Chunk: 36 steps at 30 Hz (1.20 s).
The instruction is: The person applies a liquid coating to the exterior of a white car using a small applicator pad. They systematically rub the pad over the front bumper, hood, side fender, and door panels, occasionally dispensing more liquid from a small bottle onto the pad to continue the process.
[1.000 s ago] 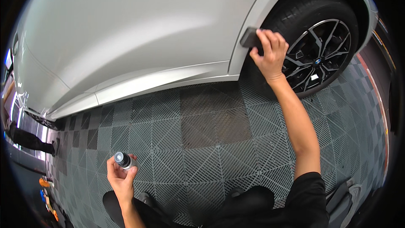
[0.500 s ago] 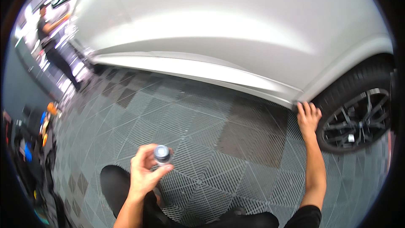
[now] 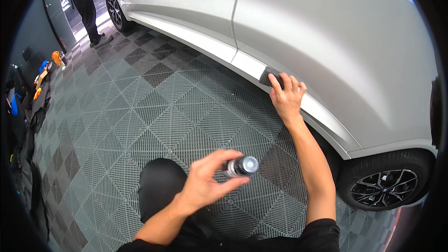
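My left hand [image 3: 201, 184] is wrapped around a small bottle [image 3: 241, 166] with a dark cap. The bottle is held above the floor with its cap tipped toward the right. At the lower side of a silver-white car [image 3: 298, 23], my right hand [image 3: 287, 102] grips a dark block-shaped pad [image 3: 267, 76]. That pad lies against the car's side sill [image 3: 245, 63], below the rear door and a little behind the door gap. Part of it is hidden by my fingers.
A wheel [image 3: 385, 187] with dark spokes stands at the lower right, and another wheel [image 3: 113, 8] farther off. Interlocking grey floor tiles [image 3: 154, 107] lie below. Bags and coloured items [image 3: 35, 82] line the left wall. A person [image 3: 85, 9] in dark clothes stands at the far left.
My right hand has moved along the sill, from beside the near wheel toward the door gap, and its pad now shows. The bottle in my left hand has shifted right in view.
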Motion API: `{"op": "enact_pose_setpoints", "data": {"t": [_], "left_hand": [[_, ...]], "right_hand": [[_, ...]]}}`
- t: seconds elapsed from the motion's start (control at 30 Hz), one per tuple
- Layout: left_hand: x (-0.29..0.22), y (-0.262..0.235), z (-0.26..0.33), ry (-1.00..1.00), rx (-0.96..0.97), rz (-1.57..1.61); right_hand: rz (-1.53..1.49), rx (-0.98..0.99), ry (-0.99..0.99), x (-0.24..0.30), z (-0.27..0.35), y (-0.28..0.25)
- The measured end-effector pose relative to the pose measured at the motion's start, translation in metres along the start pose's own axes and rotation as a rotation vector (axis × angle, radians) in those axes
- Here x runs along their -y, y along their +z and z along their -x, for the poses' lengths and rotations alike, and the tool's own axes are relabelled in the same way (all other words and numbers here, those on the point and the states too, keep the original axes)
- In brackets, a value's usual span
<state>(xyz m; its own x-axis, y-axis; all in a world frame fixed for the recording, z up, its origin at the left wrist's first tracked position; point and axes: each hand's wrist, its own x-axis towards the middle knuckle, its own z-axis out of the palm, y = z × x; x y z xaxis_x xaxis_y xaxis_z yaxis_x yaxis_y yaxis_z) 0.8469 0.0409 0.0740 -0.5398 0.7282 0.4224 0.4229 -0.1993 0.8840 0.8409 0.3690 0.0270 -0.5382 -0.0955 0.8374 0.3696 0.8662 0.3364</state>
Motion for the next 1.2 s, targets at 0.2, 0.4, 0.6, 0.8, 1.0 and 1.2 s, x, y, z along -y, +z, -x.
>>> {"op": "enact_pose_setpoints", "data": {"t": [0.2, 0.4, 0.6, 0.8, 1.0, 1.2], "left_hand": [[0.034, -0.050, -0.024, -0.017, -0.039, 0.080], [0.060, -0.085, -0.034, -0.127, -0.066, 0.156], [0.080, -0.094, -0.040, -0.191, -0.078, 0.204], [0.081, -0.097, -0.048, -0.261, -0.070, 0.241], [0.089, -0.086, -0.056, -0.329, -0.130, 0.291], [0.115, -0.074, -0.067, -0.351, -0.124, 0.352]], "right_hand": [[0.113, 0.103, -0.173, 0.033, -0.062, 0.104], [0.222, 0.147, -0.308, 0.040, -0.082, 0.143], [0.259, 0.114, -0.359, 0.038, -0.108, 0.126], [0.213, 0.069, -0.359, 0.027, -0.160, 0.087], [0.184, -0.018, -0.284, 0.000, -0.240, 0.047], [0.284, -0.131, -0.303, -0.030, -0.324, 0.007]]}}
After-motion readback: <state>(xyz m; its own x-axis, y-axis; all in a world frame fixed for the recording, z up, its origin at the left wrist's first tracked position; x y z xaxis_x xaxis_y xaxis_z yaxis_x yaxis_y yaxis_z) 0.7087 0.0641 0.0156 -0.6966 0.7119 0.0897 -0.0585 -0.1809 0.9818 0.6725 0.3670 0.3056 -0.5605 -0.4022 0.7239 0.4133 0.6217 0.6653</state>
